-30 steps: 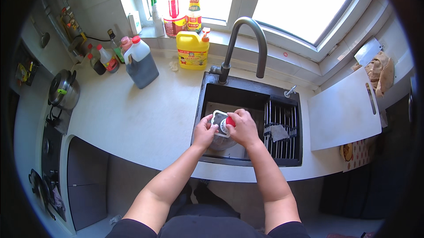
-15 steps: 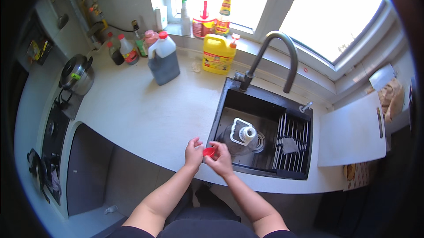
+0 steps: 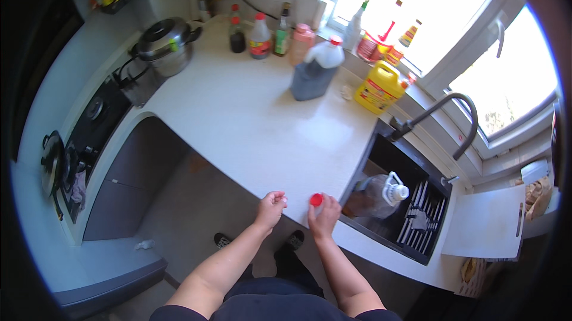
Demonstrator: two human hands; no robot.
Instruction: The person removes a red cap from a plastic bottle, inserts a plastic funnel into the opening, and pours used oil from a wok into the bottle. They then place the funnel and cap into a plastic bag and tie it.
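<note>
A small round red cap (image 3: 316,200) is between the thumb and fingers of my right hand (image 3: 325,216), at the counter's front edge just left of the sink. My left hand (image 3: 271,209) hangs apart from it, to the left, over the same edge. Its fingers are curled in to the thumb, and nothing shows in them. A large clear plastic jug (image 3: 370,197) with a white handle and white top leans in the black sink (image 3: 372,163), beyond my right hand.
On the white counter (image 3: 256,136) stand a jug of dark liquid (image 3: 313,77), a yellow jug (image 3: 378,90) and several sauce bottles (image 3: 260,41). A steel pot (image 3: 165,47) is at the far left. The curved faucet (image 3: 468,106) arches over the sink, near a white cutting board (image 3: 485,221).
The view has swung to the left, so counter and sink appear further right. My hands, close together around the red cap before, are now apart; the cap stays with my right hand.
</note>
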